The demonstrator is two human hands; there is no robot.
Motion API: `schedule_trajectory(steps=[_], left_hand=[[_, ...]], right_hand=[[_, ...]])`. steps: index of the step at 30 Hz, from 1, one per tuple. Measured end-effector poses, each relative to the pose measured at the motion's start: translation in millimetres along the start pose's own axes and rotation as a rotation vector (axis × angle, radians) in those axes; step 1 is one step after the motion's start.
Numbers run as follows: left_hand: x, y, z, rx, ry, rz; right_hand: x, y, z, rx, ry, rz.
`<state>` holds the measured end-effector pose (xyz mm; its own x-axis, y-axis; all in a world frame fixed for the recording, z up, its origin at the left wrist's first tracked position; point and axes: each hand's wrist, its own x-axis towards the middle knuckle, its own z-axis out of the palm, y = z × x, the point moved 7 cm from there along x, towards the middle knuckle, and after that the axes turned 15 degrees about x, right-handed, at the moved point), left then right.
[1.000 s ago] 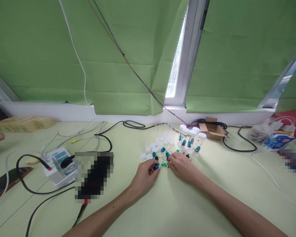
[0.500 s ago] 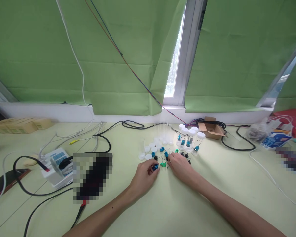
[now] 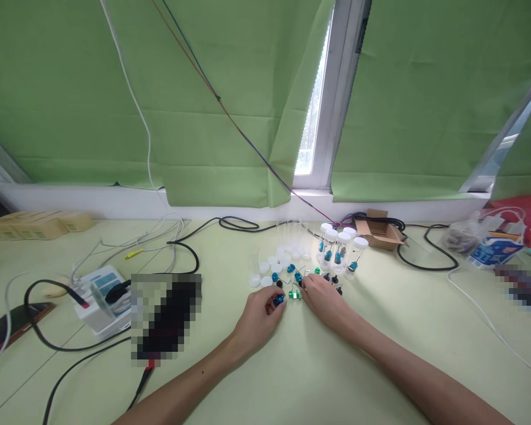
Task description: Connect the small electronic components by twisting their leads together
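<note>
The left hand rests low over the pale table, its thumb and fingers pinching a small blue metal fitting. Just beside it, between the two hands, a green metal fitting lies close to the fingertips of the right hand. Those fingers curl downward near a second blue fitting; their tips are partly hidden, so whether they grip anything cannot be told.

The pieces are small and rounded — a loose or off-centre pinch could let the left one slip and roll into the cluster. Crowding adds risk: a knuckle or sleeve-side wrist swing could nudge the black fittings by the right hand, or scatter the white caps beyond the left.

Farther back, transparent tubes stand upright in a group, and to their right are capped tubes with blue parts inside. Tall and narrow, they could topple if an arm reaches past carelessly — perhaps knocking against the open cardboard box behind.
</note>
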<state>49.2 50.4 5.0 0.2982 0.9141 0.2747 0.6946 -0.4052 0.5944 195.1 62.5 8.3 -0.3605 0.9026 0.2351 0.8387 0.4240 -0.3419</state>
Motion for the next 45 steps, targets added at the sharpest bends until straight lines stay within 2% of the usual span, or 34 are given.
schedule_trajectory(steps=[8,13,18,23,28,35,39,45], left_hand=[[-0.1,-2.4,2.3,0.007,-0.013,0.004],[-0.7,-1.7,2.0,-0.010,-0.018,0.010],[-1.2,-0.6,0.9,-0.015,-0.013,0.002],[-1.2,-0.1,0.3,-0.037,-0.015,-0.013],[-1.5,-0.3,0.8,-0.057,-0.032,-0.030],[-2.7,-1.0,1.0,-0.070,-0.022,-0.029],[-2.3,1.8,0.0,-0.068,-0.026,-0.002],[-0.8,3.4,-1.4,-0.058,-0.016,0.023]], right_hand=[[-0.3,0.8,3.8,0.000,0.021,-0.026],[0.0,1.2,0.3,0.061,0.098,-0.038],[-1.8,2.1,-11.1,0.233,0.239,-0.043],[-12.4,-9.4,-24.1,0.429,0.441,-0.187],[-25.9,-22.7,-21.6,0.704,0.558,-0.209],[-23.2,-25.2,-5.4,1.024,0.420,-0.032],[-20.3,-22.5,4.6,1.189,0.360,-0.003],[-18.4,-18.4,14.0,1.230,0.337,0.026]])
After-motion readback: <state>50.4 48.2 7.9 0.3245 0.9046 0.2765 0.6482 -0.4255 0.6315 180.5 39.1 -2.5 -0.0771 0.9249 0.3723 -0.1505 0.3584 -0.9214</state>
